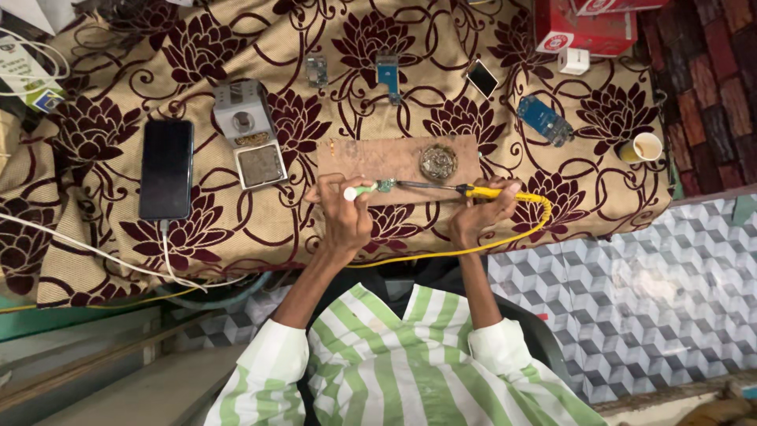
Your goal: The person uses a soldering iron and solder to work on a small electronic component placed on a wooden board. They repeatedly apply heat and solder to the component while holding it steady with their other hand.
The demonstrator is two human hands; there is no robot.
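The left hand (345,214) pinches a slim white-and-green pen-shaped tool (361,190) between thumb and fingers, its grip pressed closed around the shaft. The tool's end meets a tiny circuit board (385,185) lying on a flat, worn wooden board (378,158). The right hand (477,211) is wrapped around the yellow handle of a soldering iron (473,190), grip closed tight on it; the thin dark metal tip runs left and touches the small circuit board. A glossy yellow cord (505,237) curves from the handle around the right wrist and off along the surface edge.

On the wooden board, just above the iron's shaft, sits a round tangle of metal wool (438,162). The surface (102,197) is draped in a coarse beige cloth with raised maroon flower and scroll patterns.

To the left lies a black smartphone (166,169), flat and shiny, with a white cable (118,260) plugged in below. Beside it rests a grey metal box-shaped device (249,134). Further back lie small blue circuit boards (544,120), a small dark screen (481,78), a white cube plug (573,61) and a red cardboard box (583,30). A paper cup (645,147) stands at the right edge. The sleeves (264,371) are green-and-white striped fabric.
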